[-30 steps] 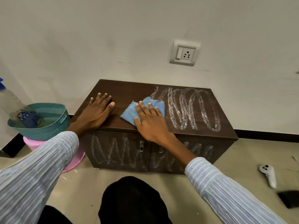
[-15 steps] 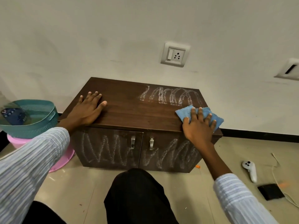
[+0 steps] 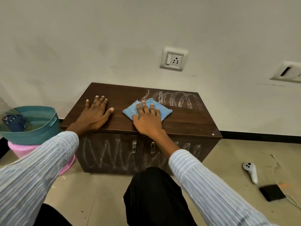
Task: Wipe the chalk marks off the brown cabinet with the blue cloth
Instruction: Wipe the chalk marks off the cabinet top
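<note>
Our right hand [image 3: 147, 119] covers the middle of the blue cloth [image 3: 164, 110]. Our forearm hides part of the chalk marks [image 3: 104, 154] on the cabinet [image 3: 187, 123] doors. The right edge cuts off a second wall plate [image 3: 288, 72].

A single wide-angle head view looks forward and steeply down from above the person's own knee, close to the brown cabinet [image 3: 179, 123], which fills the middle of the frame. It faces a pale wall [image 3: 97, 38] that takes the whole upper half, with a socket [image 3: 173, 59] right of centre. Both sleeves enter from the lower corners, and the floor [image 3: 228, 157] shows along the bottom and lower right. Straight edges bow toward the frame borders.
</note>
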